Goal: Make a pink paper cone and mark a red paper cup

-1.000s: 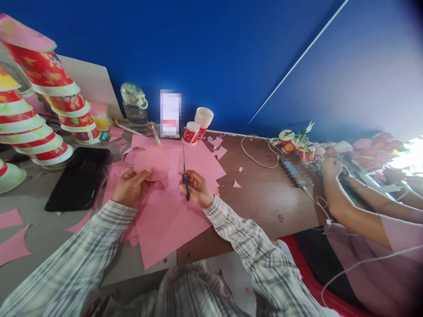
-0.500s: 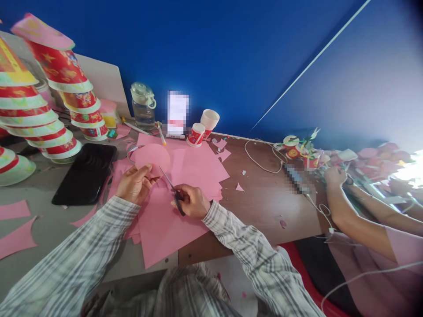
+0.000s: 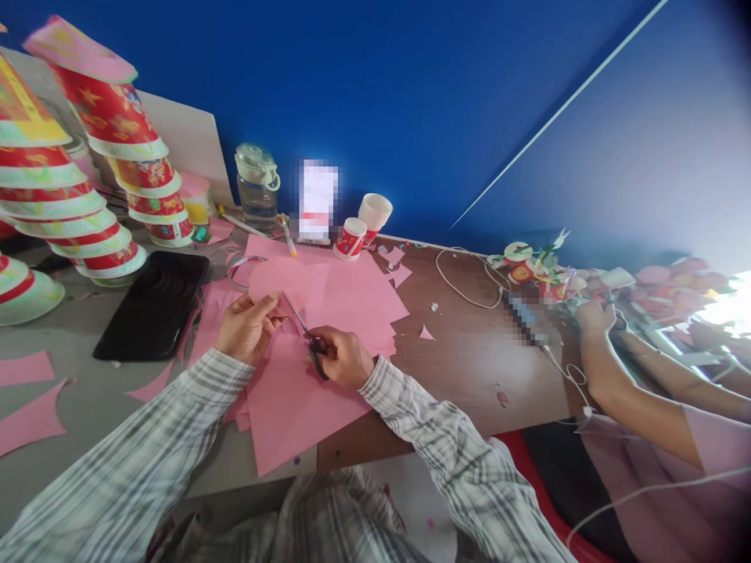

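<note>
Between the fingers of my left hand (image 3: 249,324) is the lower edge of a rounded piece of pink paper (image 3: 280,279). My right hand (image 3: 343,356) is closed around the dark handles of a pair of scissors (image 3: 300,322). The blades point up and to the left and meet the lower right part of the rounded piece; how far they are apart is too small to tell. Beneath both hands lie several overlapping pink paper sheets (image 3: 305,426). A roll of tape (image 3: 239,270) sits just behind my left hand.
To the left are a black tablet-like device (image 3: 153,305), stacked red paper cups (image 3: 149,176) and paper scraps (image 3: 32,418). Along the wall stand a water bottle (image 3: 256,188), a lit phone (image 3: 318,199) and paper cups (image 3: 350,238). A co-worker's hand (image 3: 595,314) and cables are at right.
My left hand and the rounded paper have shifted slightly to the right, closer to the scissors, uncovering more of the tape roll. My right hand has stayed nearly in place.
</note>
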Motion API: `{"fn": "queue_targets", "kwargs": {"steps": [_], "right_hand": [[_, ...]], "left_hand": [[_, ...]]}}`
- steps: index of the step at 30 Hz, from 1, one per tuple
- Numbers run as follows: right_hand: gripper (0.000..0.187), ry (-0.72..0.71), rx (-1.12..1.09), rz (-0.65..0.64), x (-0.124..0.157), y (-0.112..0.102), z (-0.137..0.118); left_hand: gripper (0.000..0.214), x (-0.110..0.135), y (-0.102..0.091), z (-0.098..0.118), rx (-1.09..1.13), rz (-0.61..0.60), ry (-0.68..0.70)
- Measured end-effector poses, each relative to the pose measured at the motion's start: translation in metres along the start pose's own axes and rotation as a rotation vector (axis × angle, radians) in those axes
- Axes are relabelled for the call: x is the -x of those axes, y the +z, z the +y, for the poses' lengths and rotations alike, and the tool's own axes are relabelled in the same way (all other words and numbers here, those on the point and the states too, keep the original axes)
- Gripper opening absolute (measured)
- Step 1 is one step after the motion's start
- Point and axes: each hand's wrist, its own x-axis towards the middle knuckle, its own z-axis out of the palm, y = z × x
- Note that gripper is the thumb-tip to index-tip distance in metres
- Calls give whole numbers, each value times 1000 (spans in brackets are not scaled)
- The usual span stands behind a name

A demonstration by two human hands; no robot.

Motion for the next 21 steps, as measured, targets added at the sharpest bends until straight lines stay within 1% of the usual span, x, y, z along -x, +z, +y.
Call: {"fn": "queue_targets", "kwargs": {"steps": [6,10,16,21], "right_hand": [[34,35,14,-12,0,-1,-4],[33,59,-1,-25,0,-2,-7],[32,61,-32,-12,-1,-2,-8],[33,101,-56,-34,-1,-2,-11]], "left_hand": [[22,0,-1,0,5,-37,30],[20,1,0,1,18,-63,43],[15,1,0,0,14,-45,56],[18,1,1,2,-5,-26,54]]}}
